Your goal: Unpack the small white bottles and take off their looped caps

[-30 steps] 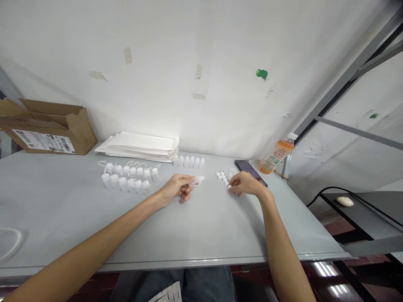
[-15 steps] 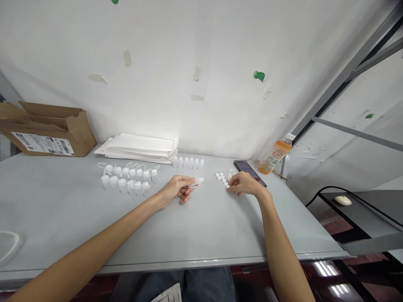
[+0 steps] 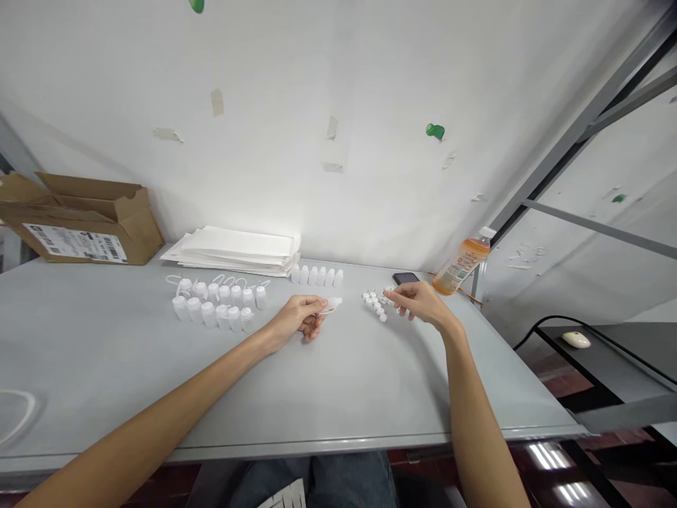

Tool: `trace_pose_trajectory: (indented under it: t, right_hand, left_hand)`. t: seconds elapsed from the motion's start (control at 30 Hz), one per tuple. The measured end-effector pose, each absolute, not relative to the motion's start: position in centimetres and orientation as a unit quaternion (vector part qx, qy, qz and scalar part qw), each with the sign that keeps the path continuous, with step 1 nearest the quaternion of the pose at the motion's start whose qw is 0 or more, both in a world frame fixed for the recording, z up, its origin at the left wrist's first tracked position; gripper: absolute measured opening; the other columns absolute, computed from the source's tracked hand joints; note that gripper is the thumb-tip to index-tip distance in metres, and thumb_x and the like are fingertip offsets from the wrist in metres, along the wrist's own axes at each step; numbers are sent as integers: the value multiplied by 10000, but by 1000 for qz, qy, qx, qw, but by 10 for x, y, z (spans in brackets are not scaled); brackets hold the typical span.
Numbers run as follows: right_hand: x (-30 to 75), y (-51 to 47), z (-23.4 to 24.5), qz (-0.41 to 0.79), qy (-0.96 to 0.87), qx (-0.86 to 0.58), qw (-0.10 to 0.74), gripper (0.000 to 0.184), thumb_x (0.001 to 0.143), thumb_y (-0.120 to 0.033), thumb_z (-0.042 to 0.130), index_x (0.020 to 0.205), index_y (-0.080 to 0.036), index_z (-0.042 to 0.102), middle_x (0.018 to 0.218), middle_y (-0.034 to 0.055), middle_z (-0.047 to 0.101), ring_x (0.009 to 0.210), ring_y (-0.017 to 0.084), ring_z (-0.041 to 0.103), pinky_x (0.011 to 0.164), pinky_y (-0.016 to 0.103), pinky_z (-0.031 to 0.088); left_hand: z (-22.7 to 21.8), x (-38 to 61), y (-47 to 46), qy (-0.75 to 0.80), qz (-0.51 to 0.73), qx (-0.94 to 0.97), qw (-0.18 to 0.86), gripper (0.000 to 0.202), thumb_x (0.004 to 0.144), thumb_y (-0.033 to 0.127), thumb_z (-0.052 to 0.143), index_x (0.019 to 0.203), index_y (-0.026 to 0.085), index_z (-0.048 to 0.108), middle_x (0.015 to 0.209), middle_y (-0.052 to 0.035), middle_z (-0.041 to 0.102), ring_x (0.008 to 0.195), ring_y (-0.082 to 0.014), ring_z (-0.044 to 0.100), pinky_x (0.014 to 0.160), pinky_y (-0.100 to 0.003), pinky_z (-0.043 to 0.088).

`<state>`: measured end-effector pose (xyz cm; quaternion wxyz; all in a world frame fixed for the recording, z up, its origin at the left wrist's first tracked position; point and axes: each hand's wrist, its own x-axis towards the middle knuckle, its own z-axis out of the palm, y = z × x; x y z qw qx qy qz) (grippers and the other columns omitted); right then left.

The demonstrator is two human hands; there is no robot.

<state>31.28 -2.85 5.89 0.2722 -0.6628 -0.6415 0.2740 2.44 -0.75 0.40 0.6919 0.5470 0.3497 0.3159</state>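
Observation:
My left hand (image 3: 297, 321) is closed in a pinch on a small translucent white bottle (image 3: 333, 303), held a little above the table with a thin white strap curving under it. My right hand (image 3: 417, 305) hovers at the right with its fingertips pinched together, beside small white caps (image 3: 374, 302). White loop-like pieces lie behind the fingertips, so what they hold cannot be made out. Two rows of white bottles (image 3: 208, 315) stand at the left, the back ones with looped straps. A short row of plain white bottles (image 3: 317, 276) is near the wall.
A stack of white sheets (image 3: 233, 248) lies against the wall, with an open cardboard box (image 3: 79, 226) to its left. At the right are a phone (image 3: 406, 278) and an orange drink bottle (image 3: 461, 264). A white loop (image 3: 24, 416) lies at the left edge.
My right hand has lifted slightly and moved right, uncovering more of the caps. My left hand keeps the bottle in the same place. The phone's screen has turned dark.

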Motion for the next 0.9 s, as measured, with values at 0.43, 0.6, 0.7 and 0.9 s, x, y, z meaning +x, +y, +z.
trace_pose_trajectory:
  t: [0.43,0.6,0.7,0.9]
  right_hand:
    - [224,-7,46,410,-712,-453,345,383,832,-515,608,904,-152,704,875,82,694,740,168,652,481,216,471]
    - [217,-14,34,484,-661,-431,379,381,762,-451,712,985,-141,714,794,66,698,708,168,650,580,276,524]
    - [223,-17,30,512,-637,-422,393,350,722,-417,749,917,-127,722,731,55,682,662,160,632,606,307,535]
    - [228,-14,24,399,-698,-458,378,229,815,-367,640,791,-146,695,658,29,642,591,135,587,565,274,495]
  left_hand:
    - [5,24,-5,365,319,568,665,498,892,621,419,884,137,536,565,-55,641,389,-178,604,400,-229,346]
    - [5,26,-9,371,324,578,650,475,905,620,397,837,161,503,499,-1,570,368,-150,559,381,-221,341]
    - [6,28,-11,382,328,576,644,446,896,597,450,826,161,510,511,44,500,370,-111,512,376,-207,339]
    - [4,29,-9,375,329,575,649,468,883,610,462,806,152,516,533,67,410,388,-94,484,375,-205,331]
